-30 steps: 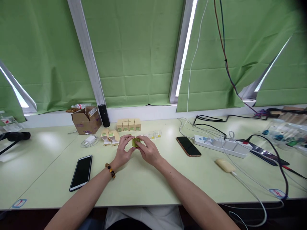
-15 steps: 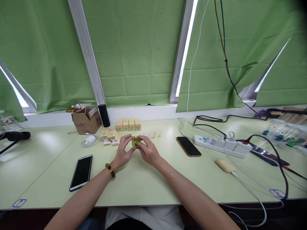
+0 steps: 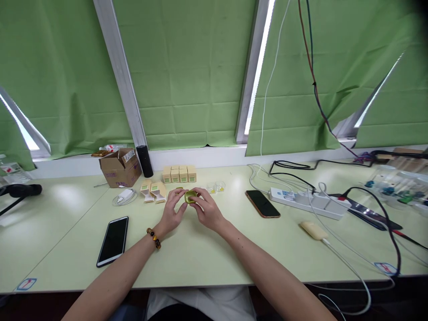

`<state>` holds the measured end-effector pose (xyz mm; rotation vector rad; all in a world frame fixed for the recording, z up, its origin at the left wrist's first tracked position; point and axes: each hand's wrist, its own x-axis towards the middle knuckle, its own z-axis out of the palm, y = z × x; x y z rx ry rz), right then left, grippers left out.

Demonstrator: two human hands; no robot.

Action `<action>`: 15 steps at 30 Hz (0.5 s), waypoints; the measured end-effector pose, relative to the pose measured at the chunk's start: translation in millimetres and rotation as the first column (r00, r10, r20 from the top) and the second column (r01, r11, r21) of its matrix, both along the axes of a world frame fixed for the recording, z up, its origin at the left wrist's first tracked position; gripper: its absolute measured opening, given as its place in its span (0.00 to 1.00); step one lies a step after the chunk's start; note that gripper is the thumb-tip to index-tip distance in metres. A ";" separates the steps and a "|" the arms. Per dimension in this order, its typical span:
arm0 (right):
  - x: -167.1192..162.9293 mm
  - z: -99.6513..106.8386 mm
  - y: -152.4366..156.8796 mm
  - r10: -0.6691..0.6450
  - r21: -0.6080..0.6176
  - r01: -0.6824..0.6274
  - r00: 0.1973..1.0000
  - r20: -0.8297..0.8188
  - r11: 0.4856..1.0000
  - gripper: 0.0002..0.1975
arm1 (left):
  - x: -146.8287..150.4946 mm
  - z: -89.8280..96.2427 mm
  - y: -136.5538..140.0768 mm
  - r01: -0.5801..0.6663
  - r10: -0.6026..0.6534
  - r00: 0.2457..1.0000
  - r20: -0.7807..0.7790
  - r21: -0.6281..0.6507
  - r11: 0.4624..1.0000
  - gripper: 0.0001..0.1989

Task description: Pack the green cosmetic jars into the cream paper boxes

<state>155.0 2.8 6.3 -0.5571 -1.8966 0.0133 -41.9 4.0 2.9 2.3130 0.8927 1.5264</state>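
Between my two hands is a small yellow-green box (image 3: pixel 191 196), its hollow inside facing up toward me. My right hand (image 3: pixel 207 210) pinches its right side with thumb and fingers. On the left side, the fingers of my left hand (image 3: pixel 172 215) close on the same box, with the thumb near its lower edge. Beyond my left hand lie two opened paper boxes (image 3: pixel 158 191) with green labels. Several small kraft boxes (image 3: pixel 179 174) stand in a row behind. Just past my right hand sit clear round cups (image 3: pixel 220 187) with something yellow in them.
A white-framed phone (image 3: pixel 113 240) lies left, a dark phone (image 3: pixel 262 204) right. Behind stand a cardboard box (image 3: pixel 121 171) and a black cylinder (image 3: pixel 145 161). A coiled white charger cable (image 3: pixel 125 196), power strip (image 3: pixel 309 204), beige mouse-like device (image 3: pixel 313 230) and loose cables surround the area.
The yellow-green box has tilted a little, and more of its hollow inside shows. My right fingers have shifted from over its opening to its side.
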 end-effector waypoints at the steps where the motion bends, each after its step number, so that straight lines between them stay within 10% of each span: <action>1: -0.8 0.6 -0.1 0.007 -0.026 -0.008 1.000 -0.030 1.000 0.11 | -0.2 -0.2 0.3 -0.003 0.003 1.000 0.001 -0.007 1.000 0.22; 5: -3.5 5.7 -1.1 0.027 -0.282 -0.094 0.973 -0.231 0.955 0.12 | -1.5 1.9 -0.1 -0.004 0.005 1.000 0.019 -0.030 1.000 0.23; 15: -6.6 0.1 9.3 0.005 -0.704 -0.381 0.881 -0.472 0.599 0.29 | 2.6 3.0 -6.1 -0.051 0.056 0.991 -0.118 0.050 0.997 0.29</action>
